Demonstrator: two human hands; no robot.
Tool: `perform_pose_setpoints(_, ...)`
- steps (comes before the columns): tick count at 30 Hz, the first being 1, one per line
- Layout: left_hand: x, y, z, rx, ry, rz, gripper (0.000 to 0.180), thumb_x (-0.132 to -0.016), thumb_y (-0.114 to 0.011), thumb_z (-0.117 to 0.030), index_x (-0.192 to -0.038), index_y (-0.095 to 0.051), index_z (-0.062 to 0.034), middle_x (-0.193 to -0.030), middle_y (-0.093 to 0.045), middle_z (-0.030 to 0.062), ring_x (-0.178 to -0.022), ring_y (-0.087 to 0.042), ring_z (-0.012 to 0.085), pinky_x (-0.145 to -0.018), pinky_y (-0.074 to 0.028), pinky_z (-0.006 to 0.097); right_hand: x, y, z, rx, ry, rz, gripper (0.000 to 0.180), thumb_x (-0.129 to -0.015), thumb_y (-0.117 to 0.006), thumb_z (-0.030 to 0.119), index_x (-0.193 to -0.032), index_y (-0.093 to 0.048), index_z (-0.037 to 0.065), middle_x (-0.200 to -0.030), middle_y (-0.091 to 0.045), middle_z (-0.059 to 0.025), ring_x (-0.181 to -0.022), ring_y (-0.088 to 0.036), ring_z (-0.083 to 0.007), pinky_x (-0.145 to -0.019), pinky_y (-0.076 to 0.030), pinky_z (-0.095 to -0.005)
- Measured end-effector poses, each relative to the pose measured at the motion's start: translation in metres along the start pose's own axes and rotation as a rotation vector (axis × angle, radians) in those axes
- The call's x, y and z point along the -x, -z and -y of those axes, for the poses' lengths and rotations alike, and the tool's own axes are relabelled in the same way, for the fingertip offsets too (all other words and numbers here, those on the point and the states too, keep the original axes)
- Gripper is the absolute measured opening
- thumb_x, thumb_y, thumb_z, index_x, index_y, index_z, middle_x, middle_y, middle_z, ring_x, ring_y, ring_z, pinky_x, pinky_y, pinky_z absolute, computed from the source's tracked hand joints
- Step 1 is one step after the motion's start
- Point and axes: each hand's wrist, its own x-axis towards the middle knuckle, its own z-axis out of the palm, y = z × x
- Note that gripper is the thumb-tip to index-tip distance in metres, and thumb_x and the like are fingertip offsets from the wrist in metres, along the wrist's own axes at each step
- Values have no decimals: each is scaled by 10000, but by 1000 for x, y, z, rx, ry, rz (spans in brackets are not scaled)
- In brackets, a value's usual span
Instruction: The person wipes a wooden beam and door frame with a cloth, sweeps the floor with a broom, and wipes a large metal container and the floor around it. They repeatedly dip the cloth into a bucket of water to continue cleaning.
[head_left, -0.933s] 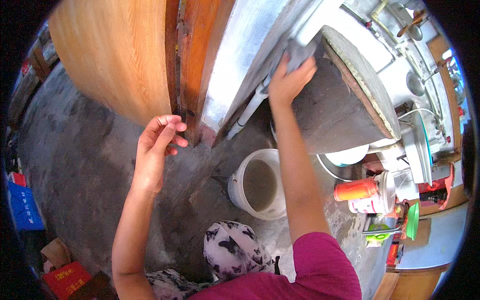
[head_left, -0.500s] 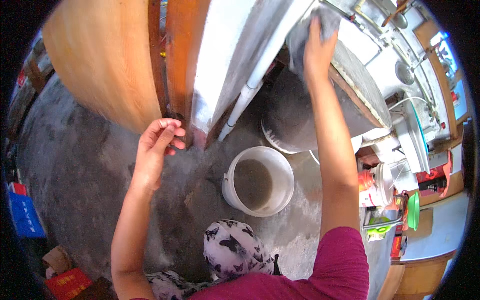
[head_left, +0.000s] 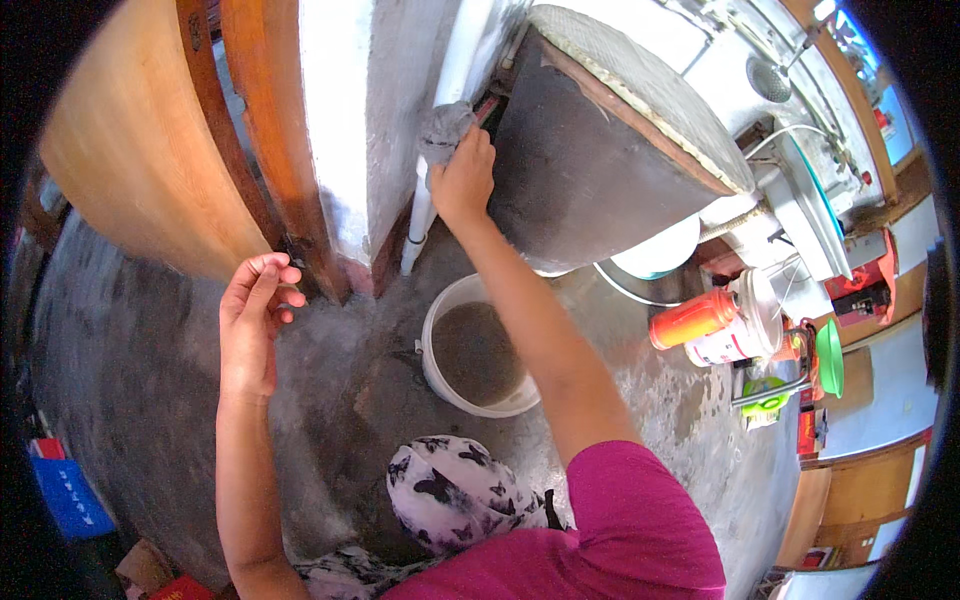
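A wet-looking grey cloth (head_left: 445,130) is wrapped against a white vertical pipe (head_left: 421,205), with my right hand (head_left: 463,180) closed on it. The pipe runs up beside the white wall corner, left of a big dark round vat (head_left: 590,165). My left hand (head_left: 258,305) hangs in the air near the foot of the wooden door, its fingers loosely curled and apart, holding nothing. Under my right forearm a white bucket (head_left: 432,365) of murky grey water stands on the floor; the forearm hides part of its right rim.
An orange door frame (head_left: 262,110) and a wooden door (head_left: 130,150) rise at the left. A pale round lid (head_left: 640,80) covers the vat. At right stand an orange container (head_left: 692,318), a white tub (head_left: 760,310) and a green basin (head_left: 829,358). A blue box (head_left: 72,497) lies lower left.
My right hand has come down and left with the cloth, from high by the vat to lower on the pipe. The view has shifted right; my left hand keeps its pose.
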Motion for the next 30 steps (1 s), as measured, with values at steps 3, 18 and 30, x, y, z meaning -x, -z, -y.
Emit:
perform_pose_setpoints(3, 2, 0, -5, -31, -17, -2, 209, -1019, -593, -301, -1093, -654, -116, -959, -692, -20, -758, -598, 64, -682, -407, 220, -21, 30, -2, -79, 24, 127, 528, -810, -643, 139, -1261, -459, -66, -1194, -521, -255, -1130, -522, -463, -951, -452, -490)
perform_pose_setpoints(18, 1, -5, -4, -16, 9, -10, 203, -1021, -571, -261, -1114, -655, -101, -967, -690, -9, -775, -612, 76, -702, -424, 228, -11, -3, -32, -1, 17, 149, 605, -854, -662, 232, -1376, -454, 9, -1307, -533, -214, -1209, -530, -431, -963, -478, -521)
perform_pose_setpoints(30, -1, 10, -6, -21, -10, -31, 199, -1025, -566, -279, -1104, -649, -116, -949, -683, -22, -760, -603, 57, -696, -422, 213, -76, 105, 16, 201, 657, -378, 435, -736, -697, 53, -1168, -656, 92, -1345, -512, -155, -1175, -470, -395, -951, -454, -453)
